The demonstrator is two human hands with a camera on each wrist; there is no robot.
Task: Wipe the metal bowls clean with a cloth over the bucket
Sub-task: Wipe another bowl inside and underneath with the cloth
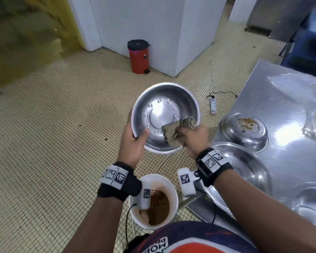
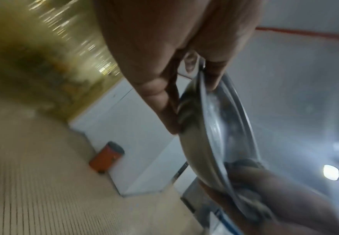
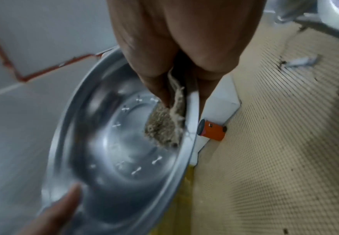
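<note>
A shiny metal bowl (image 1: 162, 114) is held tilted in the air above the floor, its inside facing me. My left hand (image 1: 135, 139) grips its near-left rim, thumb inside, fingers behind. My right hand (image 1: 192, 137) pinches a grey-brown cloth (image 1: 173, 132) against the bowl's lower right inner wall. The right wrist view shows the cloth (image 3: 164, 127) pressed near the rim of the bowl (image 3: 112, 151). Seen from the left wrist, the bowl (image 2: 205, 143) is edge-on. A white bucket (image 1: 171, 189) with brown slop stands on the floor below my wrists.
A steel table (image 1: 281, 99) stands to the right with a dirty upturned bowl (image 1: 244, 132), a large bowl (image 1: 244, 168) and another bowl (image 1: 310, 201) at the near edge. A red pedal bin (image 1: 139, 57) stands by the white wall. A power strip (image 1: 213, 105) lies on the tiled floor.
</note>
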